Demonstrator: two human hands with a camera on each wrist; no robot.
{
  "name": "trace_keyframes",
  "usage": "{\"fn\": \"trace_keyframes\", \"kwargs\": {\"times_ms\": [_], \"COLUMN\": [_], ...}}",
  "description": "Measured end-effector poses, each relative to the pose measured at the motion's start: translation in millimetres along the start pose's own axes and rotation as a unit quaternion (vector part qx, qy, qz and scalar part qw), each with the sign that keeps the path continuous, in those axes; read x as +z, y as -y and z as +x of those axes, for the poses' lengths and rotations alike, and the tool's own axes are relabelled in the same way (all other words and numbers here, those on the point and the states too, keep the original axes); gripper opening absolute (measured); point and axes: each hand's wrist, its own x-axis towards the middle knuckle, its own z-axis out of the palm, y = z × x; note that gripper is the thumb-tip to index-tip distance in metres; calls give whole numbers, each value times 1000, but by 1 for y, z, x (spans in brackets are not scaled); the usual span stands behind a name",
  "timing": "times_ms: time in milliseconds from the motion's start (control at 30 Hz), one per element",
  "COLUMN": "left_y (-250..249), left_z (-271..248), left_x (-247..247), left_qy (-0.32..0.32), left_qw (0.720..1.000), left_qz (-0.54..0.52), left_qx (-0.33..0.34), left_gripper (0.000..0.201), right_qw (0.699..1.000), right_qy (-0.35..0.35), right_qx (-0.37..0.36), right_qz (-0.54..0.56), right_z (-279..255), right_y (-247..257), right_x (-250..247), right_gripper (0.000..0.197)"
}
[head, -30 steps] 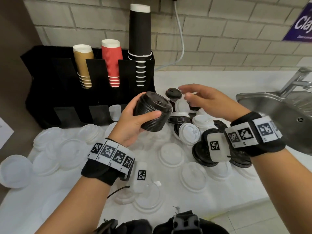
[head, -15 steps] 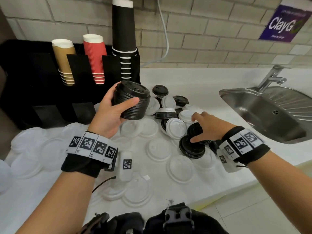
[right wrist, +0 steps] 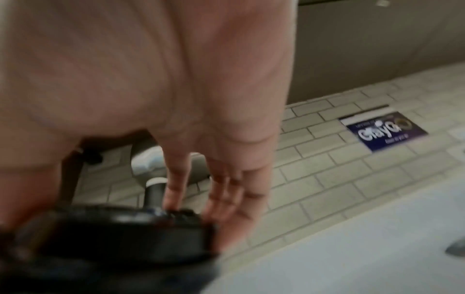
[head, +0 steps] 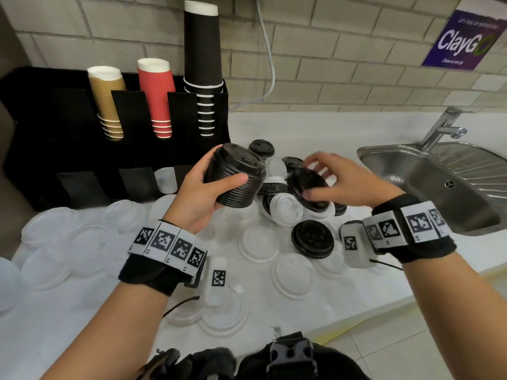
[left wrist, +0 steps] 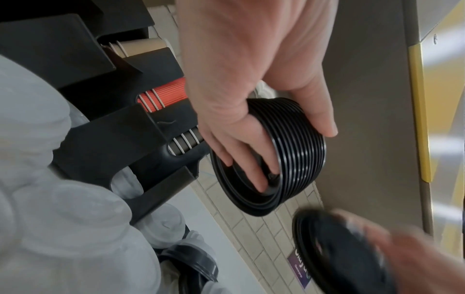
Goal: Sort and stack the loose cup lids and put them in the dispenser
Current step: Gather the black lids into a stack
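My left hand [head: 208,187] grips a stack of black lids [head: 237,179] above the counter, thumb on its ribbed side; the left wrist view shows the fingers under that stack [left wrist: 284,159]. My right hand [head: 337,182] holds a single black lid [head: 307,189] tilted, just right of the stack; it looks blurred in the right wrist view [right wrist: 110,238]. Loose black and white lids [head: 285,207] lie in a heap below both hands, another black lid [head: 312,238] nearer me. The black dispenser [head: 82,149] stands at the back left with one white lid stack [head: 166,180] in a slot.
Clear lids [head: 258,244] are scattered over the white counter [head: 315,127], many at the left [head: 68,242]. Brown, red and black cup stacks [head: 156,97] stand in the dispenser's top. A steel sink [head: 439,185] with a tap lies at the right. The counter's front edge runs close to me.
My right hand picked a black lid off the heap and lifted it leftward beside the stack. The left hand keeps holding the stack in nearly the same place.
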Motion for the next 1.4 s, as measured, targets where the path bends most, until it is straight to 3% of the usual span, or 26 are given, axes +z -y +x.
{"fn": "trace_keyframes", "kwargs": {"times_ms": [100, 167, 400, 733, 1067, 1300, 1400], "left_y": [5, 6, 5, 0, 1, 1, 3], "left_z": [-2, -3, -8, -15, -17, -16, -14], "left_x": [7, 11, 10, 0, 2, 9, 11], "left_qy": [5, 11, 15, 62, 53, 65, 37], "left_qw": [1000, 1000, 999, 992, 994, 992, 995], "left_qz": [3, 9, 39, 111, 94, 102, 94], "left_qx": [-4, -7, -1, -12, -16, -17, -18], "left_gripper": [76, 81, 86, 88, 82, 84, 79], "right_qw": [967, 949, 961, 973, 972, 978, 977], "right_qy": [-54, -75, -78, 28, 1, 34, 57], "right_qx": [-66, -84, -92, -102, -107, -109, -80], "right_qz": [241, 295, 250, 204, 211, 175, 187], "right_z": [-1, 0, 12, 24, 23, 20, 18], "right_y": [32, 45, 55, 55, 54, 52, 46], "right_x": [11, 24, 42, 34, 36, 34, 32], "right_gripper": [41, 42, 46, 44, 47, 51, 60]}}
